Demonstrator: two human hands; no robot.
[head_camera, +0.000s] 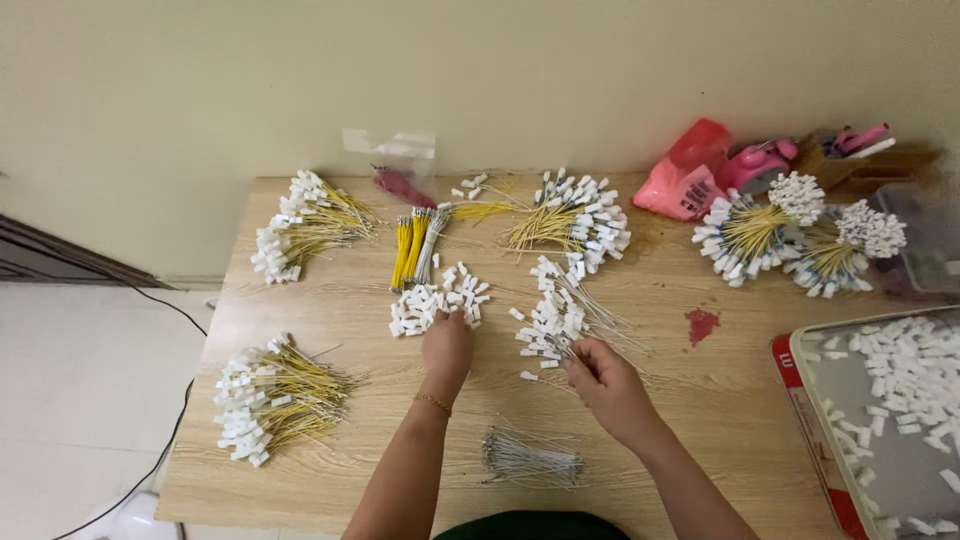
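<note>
A bundle of grey wires (530, 460) lies nearest, between both forearms. The right hand (605, 380) pinches a white connector from the wired pile (555, 315) just beyond it. The left hand (447, 345), fingers curled down, touches the loose white connectors (435, 300) farther left.

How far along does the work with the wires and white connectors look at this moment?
Looks done: bundles of yellow wires with white connectors fitted. In hand: left hand on the loose white connectors, right hand at a partly fitted grey-wire bunch. Seemingly left: bare grey wires, tray of connectors.
</note>
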